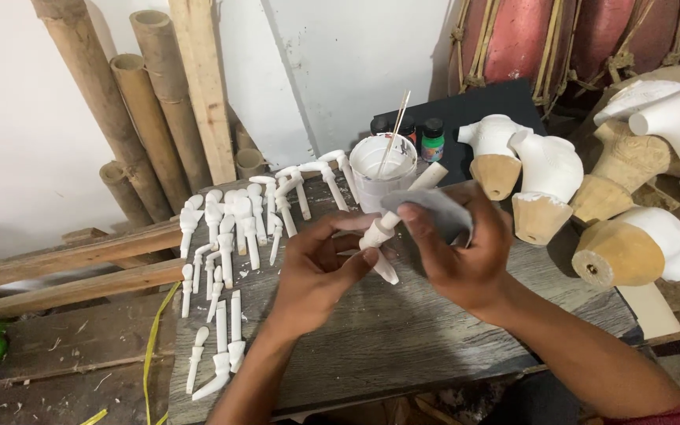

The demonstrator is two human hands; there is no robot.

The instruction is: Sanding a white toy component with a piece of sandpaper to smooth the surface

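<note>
The white-coated wooden peg point(383, 228) looked matt and chalky; the grey sheet point(434, 211) seemed rough paper; the board point(403, 330) was weathered, grainy wood.

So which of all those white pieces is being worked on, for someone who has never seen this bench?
Start at the grey wooden board, just in front of the white paint tub. The turned white piece is the only one lifted off the board, pinched by the left hand, while the right hand presses grey sandpaper against it.

**Concealed and cropped items**

White peg point(383, 236): middle covered by the grey sheet point(434, 211) and the fingers. Right hand point(462, 252): forearm cut by the lower edge. Red drums point(529, 35): cropped at the top. Small paint bottles point(432, 139): partly hidden behind the white cup point(383, 177).
</note>
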